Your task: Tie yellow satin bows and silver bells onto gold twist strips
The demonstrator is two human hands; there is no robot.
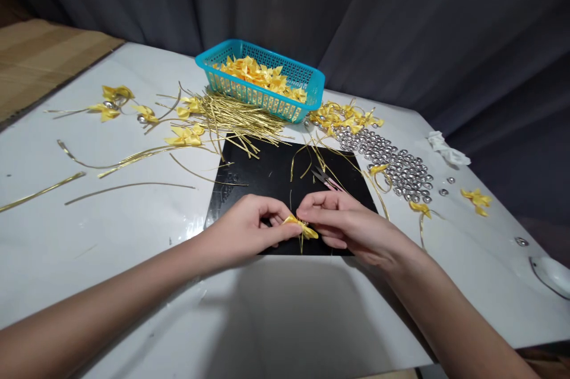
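Between thumb and fingers, my left hand [262, 224] pinches a yellow ribbon bow [307, 231] above the black mat [258, 171]. A thin gold tie hangs below the bow, and a thin strand stands up above it. My right hand [338, 218] is closed at the bow's upper right side, thumb and index fingertip together; what lies between them is too small to make out. Just beyond the right hand, small scissors [327, 178] with pink handles lie on the mat, their blades pointing away.
A blue basket [260, 91] of yellow bows stands at the back, with a pile of gold ties [243, 117] before it. Silver beads [396, 165] spread to the right, near more bows [342, 116]. Loose bows [184, 134] and gold strands lie left. A white cloth [447, 150] sits far right.
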